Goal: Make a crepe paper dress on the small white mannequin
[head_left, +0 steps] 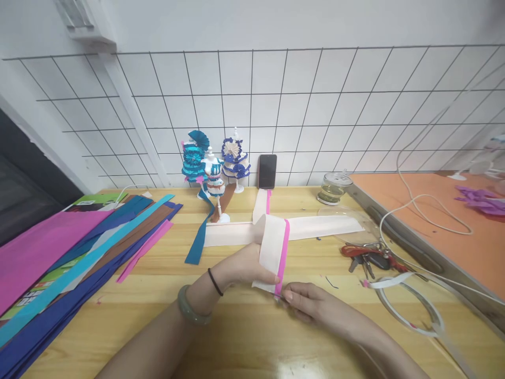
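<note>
Closest to you come your bare forearms, the left one wearing a grey-green bangle (193,313) and a thin black band (214,281). Right now your left hand (250,266) is closed on a cream fabric-like strip with a bright pink edge (272,247), thumb across its front near the lower end. And your right hand (310,302) is drawn in tight, thumb against fingers, pinching a small thin item at the bottom of that pink edge; it's too small to name.

The pink-edged strip curls up over a plain cream strip (327,227) lying across the pale wooden worktop (236,342), and its far end lies just in front of the black phone (268,171). Over to your left, there's a spread of coloured strips (130,231), then a teal strip (195,252) beside three small decorated dress-form stands (215,179). On your right sit the bunch of keys (369,260), a pale ring-shaped roll (434,316) and, farther back, a lidded glass jar (331,192).
</note>
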Action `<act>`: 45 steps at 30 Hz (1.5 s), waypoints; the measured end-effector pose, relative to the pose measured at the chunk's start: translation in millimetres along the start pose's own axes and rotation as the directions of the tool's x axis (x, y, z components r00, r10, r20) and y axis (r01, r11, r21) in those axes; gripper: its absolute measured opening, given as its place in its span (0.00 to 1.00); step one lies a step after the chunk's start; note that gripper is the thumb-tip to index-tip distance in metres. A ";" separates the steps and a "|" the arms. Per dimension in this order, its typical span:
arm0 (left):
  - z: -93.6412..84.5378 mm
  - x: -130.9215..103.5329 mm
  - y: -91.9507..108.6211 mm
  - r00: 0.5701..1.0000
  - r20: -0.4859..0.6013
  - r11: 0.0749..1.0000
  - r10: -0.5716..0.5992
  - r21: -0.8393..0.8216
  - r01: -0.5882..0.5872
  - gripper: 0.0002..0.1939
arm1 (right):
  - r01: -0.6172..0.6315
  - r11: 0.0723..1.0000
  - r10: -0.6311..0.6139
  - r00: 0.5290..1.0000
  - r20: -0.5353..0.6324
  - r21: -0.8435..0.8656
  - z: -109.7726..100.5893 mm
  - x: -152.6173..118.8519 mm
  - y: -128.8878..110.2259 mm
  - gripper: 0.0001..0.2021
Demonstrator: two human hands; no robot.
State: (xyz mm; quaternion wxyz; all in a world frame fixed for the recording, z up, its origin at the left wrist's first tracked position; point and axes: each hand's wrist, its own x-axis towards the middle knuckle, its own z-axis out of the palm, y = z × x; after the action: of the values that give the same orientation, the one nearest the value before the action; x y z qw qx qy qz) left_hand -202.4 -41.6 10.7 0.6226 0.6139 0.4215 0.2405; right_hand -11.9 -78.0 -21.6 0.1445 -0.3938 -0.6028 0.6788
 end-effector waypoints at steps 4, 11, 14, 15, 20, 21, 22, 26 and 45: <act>0.7 0.6 -1.1 1.000 0.000 1.000 -0.006 0.005 0.006 0.11 | 0.018 1.000 -0.018 1.000 0.000 -0.011 0.8 0.2 -1.5 0.20; 0.3 1.6 -2.5 1.000 0.022 1.000 -0.016 0.003 0.016 0.12 | 0.015 0.999 -0.015 1.000 -0.004 -0.033 0.8 -0.1 0.3 0.19; -0.2 2.0 -2.7 0.999 0.032 1.000 -0.021 -0.002 0.021 0.12 | 0.010 0.999 -0.010 1.000 0.004 -0.039 0.5 0.2 -0.6 0.19; -0.3 2.1 -2.6 0.999 0.035 1.000 -0.020 -0.004 0.020 0.12 | 0.007 0.999 -0.007 1.000 0.005 -0.044 0.4 0.3 -0.9 0.19; -0.1 2.2 -1.3 0.999 0.024 0.999 -0.033 0.010 0.033 0.13 | -0.013 0.998 0.013 1.000 -0.008 -0.056 -0.1 1.3 0.0 0.19; 0.0 2.1 -1.0 0.999 0.022 0.999 -0.037 0.006 0.037 0.13 | -0.016 0.998 0.016 1.000 -0.011 -0.062 -0.2 1.5 0.2 0.20; -0.1 2.0 -0.9 0.999 0.021 0.999 -0.039 -0.003 0.039 0.13 | -0.018 0.997 0.017 1.000 -0.013 -0.070 -0.2 1.6 0.1 0.20; -1.4 2.3 -2.1 0.998 0.010 0.998 -0.055 -0.043 0.055 0.13 | -0.017 0.991 0.015 1.000 -0.021 -0.132 0.6 0.1 -2.3 0.21; -7.5 14.6 -19.7 0.952 -0.304 0.816 0.039 -0.541 -0.206 0.19 | 0.093 0.995 -0.087 0.986 -0.140 0.039 -4.1 1.9 -3.0 0.20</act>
State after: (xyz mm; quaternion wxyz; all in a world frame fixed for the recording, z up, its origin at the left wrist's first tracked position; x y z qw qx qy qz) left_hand -205.1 -28.0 -10.9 0.6938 0.3872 0.3738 0.4785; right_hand -11.0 -73.2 -19.3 0.2254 -0.4090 -0.5930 0.6560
